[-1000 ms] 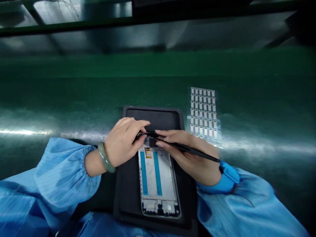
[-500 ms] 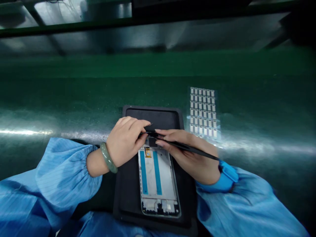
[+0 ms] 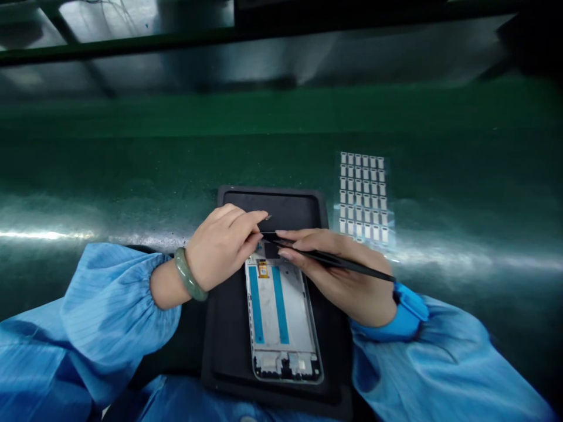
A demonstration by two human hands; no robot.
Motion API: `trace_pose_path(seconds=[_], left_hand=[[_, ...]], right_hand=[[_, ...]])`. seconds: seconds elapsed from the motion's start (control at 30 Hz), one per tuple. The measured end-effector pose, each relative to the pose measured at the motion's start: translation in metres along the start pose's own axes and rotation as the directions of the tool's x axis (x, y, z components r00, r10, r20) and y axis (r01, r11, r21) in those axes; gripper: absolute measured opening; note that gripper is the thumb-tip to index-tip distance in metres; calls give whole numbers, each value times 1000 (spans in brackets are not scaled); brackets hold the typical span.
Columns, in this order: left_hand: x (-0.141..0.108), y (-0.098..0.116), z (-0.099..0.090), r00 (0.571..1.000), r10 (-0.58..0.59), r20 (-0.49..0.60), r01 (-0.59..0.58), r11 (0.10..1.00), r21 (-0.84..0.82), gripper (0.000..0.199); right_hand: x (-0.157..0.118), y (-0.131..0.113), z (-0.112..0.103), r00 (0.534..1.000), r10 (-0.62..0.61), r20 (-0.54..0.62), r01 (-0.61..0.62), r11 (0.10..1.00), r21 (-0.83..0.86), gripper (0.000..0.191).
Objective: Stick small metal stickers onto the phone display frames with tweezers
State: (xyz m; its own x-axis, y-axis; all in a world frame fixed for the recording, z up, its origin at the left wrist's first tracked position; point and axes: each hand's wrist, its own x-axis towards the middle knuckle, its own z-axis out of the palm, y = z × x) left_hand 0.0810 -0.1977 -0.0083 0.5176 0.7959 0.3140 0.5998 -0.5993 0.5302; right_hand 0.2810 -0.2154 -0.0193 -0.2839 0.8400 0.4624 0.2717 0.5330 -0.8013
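A silver phone frame [image 3: 301, 305] with two blue strips and a small orange flex connector [image 3: 263, 270] lies in a black tray [image 3: 229, 351]. My right hand [image 3: 338, 269] holds black tweezers [image 3: 347, 265], their tips pointing left over the frame's top end. At that same end is my left hand [image 3: 226, 243], thumb and fingers drawn together; a small clear piece [image 3: 268, 217] shows at the index fingertip. What lies between the left thumb and the other fingers is too small to make out.
On the green table [image 3: 132, 170], right of the tray's far end, lies a clear sheet [image 3: 363, 196] with rows of small white pieces. A dark bar or shelf edge crosses the back.
My left hand has shifted slightly left and up, its thumb drawn a little away from the tweezer tips. My right hand still holds the tweezers in nearly the same place.
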Motion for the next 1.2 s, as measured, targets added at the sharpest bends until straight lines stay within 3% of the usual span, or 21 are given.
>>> trace_pose_path(seconds=[0.27, 0.63, 0.93, 1.1, 1.2], left_hand=[[-6, -6, -2, 999, 50, 0, -50, 995, -86, 29], [-6, -5, -1, 999, 36, -15, -38, 996, -86, 28], [3, 7, 1, 997, -71, 3, 71, 997, 29, 17], [4, 6, 4, 998, -59, -21, 60, 997, 57, 17], [1, 4, 3, 998, -48, -30, 49, 999, 24, 19]], right_hand=[[0, 2, -2, 993, -48, 108, 50, 998, -23, 26], [2, -3, 1, 1000, 12, 4, -12, 999, -36, 23], [3, -4, -1, 993, -53, 103, 64, 992, -107, 17], [3, -3, -1, 999, -24, 25, 25, 998, -60, 21], [3, -2, 0, 999, 9, 44, -7, 998, -57, 19]])
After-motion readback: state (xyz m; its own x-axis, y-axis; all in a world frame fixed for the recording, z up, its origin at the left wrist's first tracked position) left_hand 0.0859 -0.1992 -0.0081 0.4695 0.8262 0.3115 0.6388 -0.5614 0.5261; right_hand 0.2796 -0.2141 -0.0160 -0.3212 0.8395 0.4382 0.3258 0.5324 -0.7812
